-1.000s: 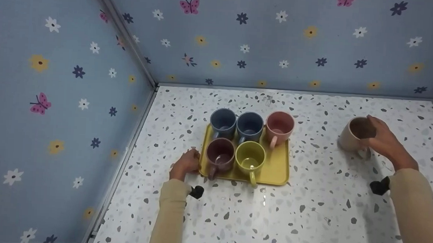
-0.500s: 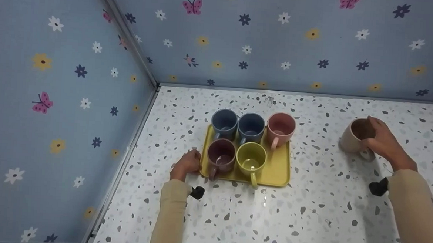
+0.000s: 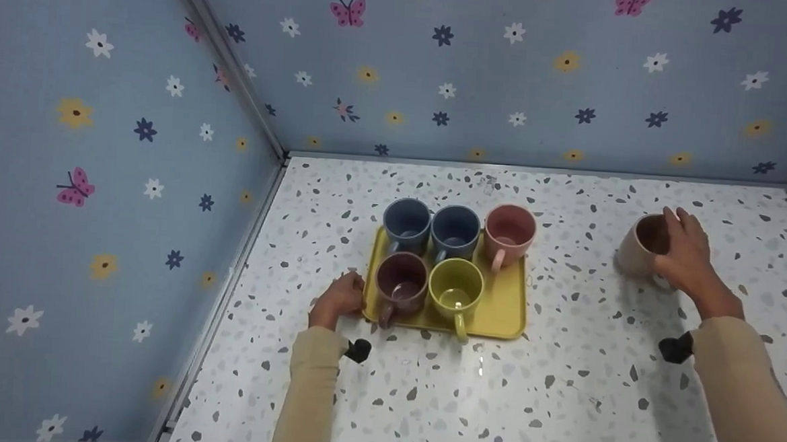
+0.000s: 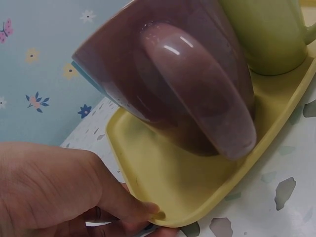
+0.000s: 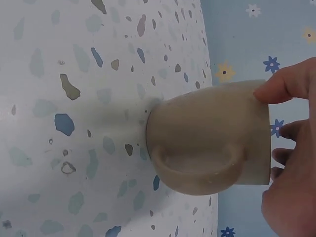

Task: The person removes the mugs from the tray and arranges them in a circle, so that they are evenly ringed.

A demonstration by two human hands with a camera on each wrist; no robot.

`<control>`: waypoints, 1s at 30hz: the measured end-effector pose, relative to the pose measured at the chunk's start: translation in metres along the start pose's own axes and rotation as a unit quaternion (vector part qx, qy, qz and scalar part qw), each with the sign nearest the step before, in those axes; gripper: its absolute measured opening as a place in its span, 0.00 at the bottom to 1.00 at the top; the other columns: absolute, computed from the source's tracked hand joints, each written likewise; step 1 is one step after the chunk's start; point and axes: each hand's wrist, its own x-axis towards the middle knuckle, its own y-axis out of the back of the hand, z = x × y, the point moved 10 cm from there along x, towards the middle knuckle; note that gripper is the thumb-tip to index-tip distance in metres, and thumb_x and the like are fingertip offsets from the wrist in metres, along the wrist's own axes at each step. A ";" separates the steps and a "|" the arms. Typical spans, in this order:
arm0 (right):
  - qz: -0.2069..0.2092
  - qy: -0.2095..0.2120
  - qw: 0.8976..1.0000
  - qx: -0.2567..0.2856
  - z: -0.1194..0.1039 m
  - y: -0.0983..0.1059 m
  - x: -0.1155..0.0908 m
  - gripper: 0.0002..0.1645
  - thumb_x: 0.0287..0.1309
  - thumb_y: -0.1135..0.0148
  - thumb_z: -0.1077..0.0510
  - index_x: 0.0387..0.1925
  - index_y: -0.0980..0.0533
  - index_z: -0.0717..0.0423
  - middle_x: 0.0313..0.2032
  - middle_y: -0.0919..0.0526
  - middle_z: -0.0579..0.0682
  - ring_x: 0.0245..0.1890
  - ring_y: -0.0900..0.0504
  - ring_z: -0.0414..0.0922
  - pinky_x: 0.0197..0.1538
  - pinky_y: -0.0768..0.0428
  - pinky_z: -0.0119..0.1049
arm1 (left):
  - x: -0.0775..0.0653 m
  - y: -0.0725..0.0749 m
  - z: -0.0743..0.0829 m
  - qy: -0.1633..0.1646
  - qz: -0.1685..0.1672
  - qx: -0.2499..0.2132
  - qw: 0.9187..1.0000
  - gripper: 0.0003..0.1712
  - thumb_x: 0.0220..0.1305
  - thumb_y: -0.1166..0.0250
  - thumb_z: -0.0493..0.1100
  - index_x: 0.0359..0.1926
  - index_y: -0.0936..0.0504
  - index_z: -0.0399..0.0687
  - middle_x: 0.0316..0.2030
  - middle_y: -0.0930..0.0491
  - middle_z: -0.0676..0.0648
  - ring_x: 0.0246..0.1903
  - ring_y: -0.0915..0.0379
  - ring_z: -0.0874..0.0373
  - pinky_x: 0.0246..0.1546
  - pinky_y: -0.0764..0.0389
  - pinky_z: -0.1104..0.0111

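Note:
A yellow tray point(image 3: 507, 308) bears several mugs: a purple mug point(image 3: 401, 282), a yellow-green mug point(image 3: 456, 288), two blue mugs point(image 3: 407, 222) and a pink mug point(image 3: 509, 234). My left hand point(image 3: 342, 296) pinches the tray's near left corner, thumb on top and fingers beneath, as the left wrist view shows. Off to the right, a beige mug point(image 3: 636, 254) stands upright on the table. My right hand point(image 3: 688, 253) is at its rim. In the right wrist view the thumb point(image 5: 276, 91) touches the rim while the other fingers are spread off it. The mug's handle point(image 5: 197, 177) faces the wrist camera.
The speckled white table point(image 3: 560, 391) meets a flowered blue back wall point(image 3: 482, 71) and a left wall point(image 3: 118, 200). On the tray, bare surface shows at the near right, beside the yellow-green mug.
My right hand's fingers have loosened and lifted from the beige mug's rim, and its wrist has shifted slightly left. The left hand, tray and mugs stay put.

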 end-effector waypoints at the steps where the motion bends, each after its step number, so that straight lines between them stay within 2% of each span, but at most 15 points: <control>1: 0.011 0.003 1.000 0.007 -0.002 0.001 -0.001 0.51 0.50 0.50 0.66 0.73 0.61 0.65 0.71 0.65 0.72 0.70 0.66 0.70 0.65 0.60 0.69 | 0.000 0.001 0.001 -0.004 0.002 -0.001 1.000 0.14 0.55 0.44 0.35 0.45 0.28 0.42 0.40 0.25 0.43 0.37 0.28 0.52 0.38 0.27 0.65; 5: 0.039 -0.001 0.999 0.037 -0.008 0.004 -0.008 0.49 0.57 0.48 0.61 0.74 0.62 0.59 0.73 0.65 0.67 0.72 0.66 0.68 0.63 0.56 0.72 | 0.000 0.001 0.000 -0.011 0.003 -0.003 1.000 0.18 0.51 0.41 0.35 0.45 0.28 0.41 0.40 0.25 0.43 0.38 0.29 0.52 0.41 0.26 0.64; 7: 0.039 -0.011 0.998 0.047 -0.009 0.004 -0.010 0.50 0.59 0.48 0.59 0.75 0.63 0.55 0.73 0.67 0.64 0.72 0.67 0.66 0.62 0.55 0.73 | 0.000 0.000 0.000 -0.015 0.001 -0.002 1.000 0.19 0.48 0.40 0.34 0.45 0.28 0.41 0.40 0.25 0.43 0.39 0.29 0.51 0.43 0.27 0.63; 13: 0.054 -0.012 0.997 0.059 -0.013 0.005 -0.013 0.48 0.62 0.47 0.54 0.75 0.63 0.52 0.74 0.66 0.62 0.73 0.64 0.65 0.63 0.55 0.72 | -0.001 0.001 0.001 -0.015 0.001 0.002 1.000 0.18 0.49 0.40 0.35 0.44 0.28 0.42 0.40 0.26 0.43 0.39 0.30 0.51 0.41 0.28 0.64; 20: 0.092 0.019 0.993 0.075 -0.028 0.011 -0.014 0.47 0.62 0.44 0.52 0.75 0.57 0.52 0.74 0.59 0.62 0.72 0.56 0.65 0.65 0.53 0.69 | -0.001 0.000 0.000 -0.009 -0.003 -0.004 1.000 0.17 0.52 0.42 0.34 0.46 0.28 0.41 0.43 0.24 0.42 0.38 0.28 0.51 0.39 0.26 0.65; 26: 0.105 0.035 0.990 0.091 -0.043 0.009 -0.014 0.47 0.60 0.42 0.51 0.74 0.54 0.49 0.73 0.55 0.60 0.68 0.48 0.66 0.60 0.48 0.71 | 0.000 0.001 0.002 -0.015 0.001 0.015 1.000 0.16 0.53 0.43 0.34 0.46 0.28 0.41 0.45 0.24 0.41 0.41 0.29 0.49 0.43 0.27 0.62; 30: 0.097 0.050 0.989 0.099 -0.055 0.005 -0.012 0.47 0.60 0.40 0.49 0.74 0.53 0.48 0.73 0.55 0.59 0.70 0.51 0.64 0.62 0.48 0.70 | 0.000 0.000 0.002 -0.010 -0.001 0.015 1.000 0.18 0.52 0.42 0.34 0.47 0.28 0.42 0.45 0.24 0.42 0.42 0.28 0.50 0.44 0.27 0.61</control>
